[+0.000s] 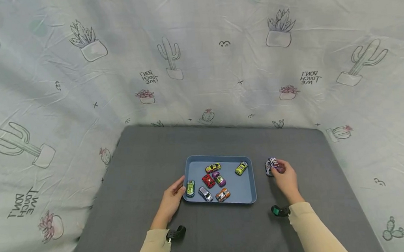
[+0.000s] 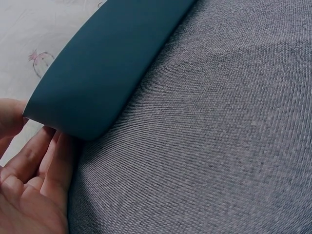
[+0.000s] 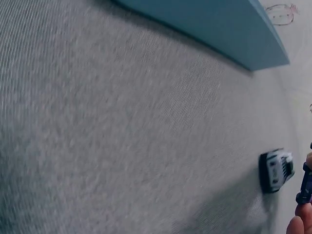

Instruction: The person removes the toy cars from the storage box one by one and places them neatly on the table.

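Note:
My left hand (image 1: 171, 201) grips the left side of a blue tray (image 1: 234, 196). In the left wrist view the thumb is at the rim and the other fingers are against the side wall. To the right of the tray, my right hand (image 1: 286, 178) holds a white-and-purple toy car (image 1: 273, 162) by its fingertips. Beside that car a white-and-dark toy car (image 3: 276, 170) rests on the table. Only the dark edge and wheels of the held car show in the right wrist view.
Several toy cars lie in the tray, among them a red car (image 1: 208, 181), a purple car (image 1: 219, 179), an orange car (image 1: 223, 195) and a silver car (image 1: 205, 194). A grey cloth covers the table (image 1: 147, 158). Patterned curtains (image 1: 204, 62) hang behind it.

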A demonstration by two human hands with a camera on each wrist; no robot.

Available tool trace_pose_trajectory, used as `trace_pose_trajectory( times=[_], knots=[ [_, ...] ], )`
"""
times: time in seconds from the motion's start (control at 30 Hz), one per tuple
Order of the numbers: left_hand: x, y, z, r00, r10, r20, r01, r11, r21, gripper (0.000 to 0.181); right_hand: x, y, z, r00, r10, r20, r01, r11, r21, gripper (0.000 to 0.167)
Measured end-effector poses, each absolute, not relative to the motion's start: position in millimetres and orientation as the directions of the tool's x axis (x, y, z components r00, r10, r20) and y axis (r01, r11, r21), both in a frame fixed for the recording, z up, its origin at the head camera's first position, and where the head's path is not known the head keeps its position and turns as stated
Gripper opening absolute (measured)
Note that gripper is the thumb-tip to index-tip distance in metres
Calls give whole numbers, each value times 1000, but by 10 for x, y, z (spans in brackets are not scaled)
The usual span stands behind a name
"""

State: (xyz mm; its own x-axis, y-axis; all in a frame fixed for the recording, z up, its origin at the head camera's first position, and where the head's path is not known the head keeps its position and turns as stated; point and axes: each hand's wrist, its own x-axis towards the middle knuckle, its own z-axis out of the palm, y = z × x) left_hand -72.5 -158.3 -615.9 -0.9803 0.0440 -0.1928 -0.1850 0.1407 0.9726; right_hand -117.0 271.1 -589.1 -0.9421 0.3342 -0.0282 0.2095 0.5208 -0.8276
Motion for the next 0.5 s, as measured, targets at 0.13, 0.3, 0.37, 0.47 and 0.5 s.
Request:
trace_pose_trajectory(
  times=[0.13, 0.3, 0.37, 0.47, 0.5],
  knots=[
    [-731, -1567, -6156, -979, 34, -202, -196, 145, 970, 42, -1165, 2771, -5922, -929, 366, -52, 245, 507, -827, 43],
    [-726, -1565, -6152, -980, 43, -194, -186, 143, 972, 43, -1157, 2832, -5966, -907, 413, -82, 290, 473, -832, 45],
    [-726, -1567, -6152, -981, 46, -190, -181, 143, 973, 43, -1155, 2850, -5981, -901, 426, -86, 302, 471, -829, 45],
    [-727, -1569, -6152, -980, 43, -192, -184, 145, 972, 44, -1154, 2866, -5999, -896, 435, -92, 317, 478, -819, 45],
    [-728, -1570, -6153, -980, 41, -195, -188, 145, 971, 43, -1156, 2869, -6007, -895, 436, -92, 318, 481, -817, 45]
  ],
)
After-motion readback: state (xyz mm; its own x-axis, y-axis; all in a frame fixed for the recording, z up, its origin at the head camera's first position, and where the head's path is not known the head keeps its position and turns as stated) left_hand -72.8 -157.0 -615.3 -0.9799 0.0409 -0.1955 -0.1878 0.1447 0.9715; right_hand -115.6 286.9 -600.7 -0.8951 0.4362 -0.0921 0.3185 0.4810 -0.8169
